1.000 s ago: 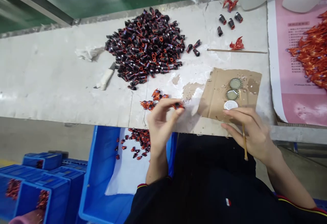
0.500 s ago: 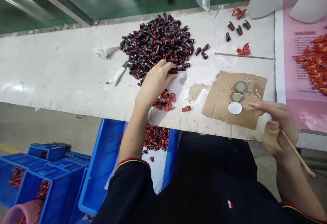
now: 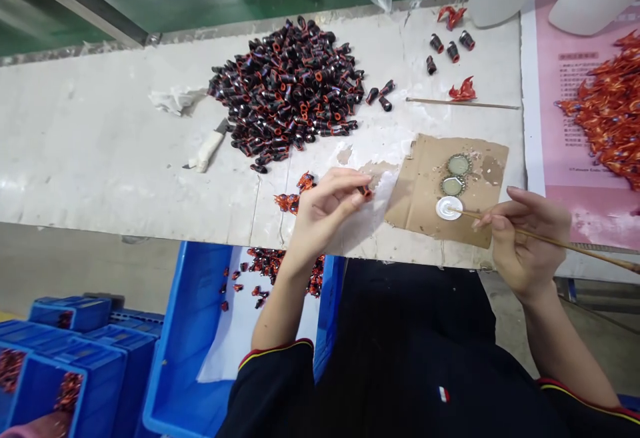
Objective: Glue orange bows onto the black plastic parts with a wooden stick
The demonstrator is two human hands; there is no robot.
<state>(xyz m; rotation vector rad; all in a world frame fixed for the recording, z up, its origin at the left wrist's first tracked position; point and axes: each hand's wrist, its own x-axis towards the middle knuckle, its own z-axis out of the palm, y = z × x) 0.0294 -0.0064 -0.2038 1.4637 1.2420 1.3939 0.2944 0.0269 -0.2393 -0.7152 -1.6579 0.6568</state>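
Between the thumb and fingers of my left hand is a small black-and-orange plastic piece. My right hand grips a thin wooden stick, its tip resting in a white cap that holds something pale. Two metal bottle caps with greenish content lie just above that cap on a cardboard sheet. Behind my left hand spreads a heap of black pieces with orange openings. Some orange-and-black pieces lie beside my left wrist.
A second stick lies near several loose black pieces. Orange parts are heaped on a pink sheet at right. A white-handled knife lies left of the black heap. Blue bins stand below the table edge.
My left hand has left the black heap, moving right and nearer with a piece between its fingers. My right hand has brought the stick's tip down into the white cap.
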